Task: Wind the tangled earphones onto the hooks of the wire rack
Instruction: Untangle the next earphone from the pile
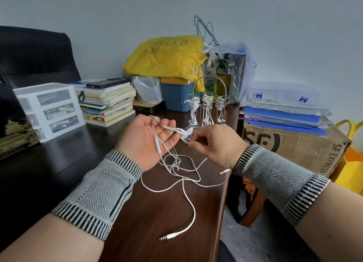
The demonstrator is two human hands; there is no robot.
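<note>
**Two hands, one white tangle**

Two hands are seen over a dark wooden table [153,218]. The fingers of the left hand [149,140] are held loose and only a little bent, palm up, and thin white wires are draped across them. A small white remote piece [157,144] on the wire is laid on the palm. The fingers of the right hand [216,144] are curled in, and a wire is pinched at the fingertips [193,142], close to the white earbuds [185,132] at the tips of the left fingers.

Below the hands, the tangled earphones [176,165] are hung down in loops and spread on the table. One plug [169,236] is laid near the front edge, and another plug [225,171] is seen just beside the right wrist.

Grey knit bands with black stripes are worn on both wrists.

Just behind the hands, the wire rack [208,104] is stood upright on the table. White wires are already wound on three of its hooks, with earbuds hung below.

Farther back, a yellow bag [165,59], a blue bin [176,98], a stack of books [108,102] and white drawers [49,108] are seen. A cardboard box [294,144] is stood at the right.
</note>
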